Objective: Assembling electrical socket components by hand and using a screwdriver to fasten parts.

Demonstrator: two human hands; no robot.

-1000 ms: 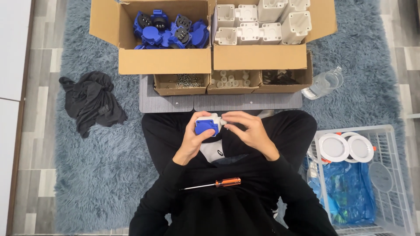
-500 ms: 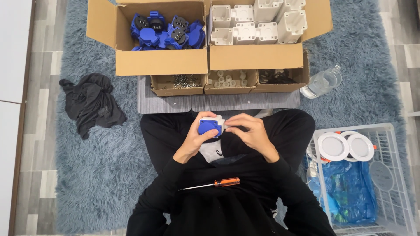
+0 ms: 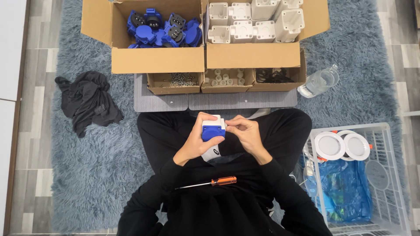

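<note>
Blue-and-white socket piece [image 3: 213, 128] sits dead centre of the frame, held up over the person's lap, so this looks like the fitting stage: a blue plastic face being mated to a white square housing. Left hand [image 3: 197, 142] is wrapped around the blue part from below, grip closed firmly on it, while the right hand [image 3: 245, 133] pinches at the white edge on the piece's right side, fingertips closed on it too. My guess is the next move needs both halves squared up and pressed flush, then something to fasten them, and the screwdriver [image 3: 210, 182] lying on the lap just below centre, with its orange handle and thin steel shaft, is within easy reach. Upper left of the frame has a cardboard box [image 3: 153, 61] full of glossy blue socket faces [image 3: 162, 30], rounded with dark inserts. Upper right, a second box holds white housings [image 3: 253, 22], blocky and matte. Below those, three small cardboard trays: one with small screws [image 3: 177, 78], one with little white bits, one with dark stuff I can't make out. All of it sits on a shaggy blue-grey rug [image 3: 87, 175], with a crumpled black cloth [image 3: 87, 100] at the left and a white wire basket [image 3: 385, 183] at lower right.
</note>
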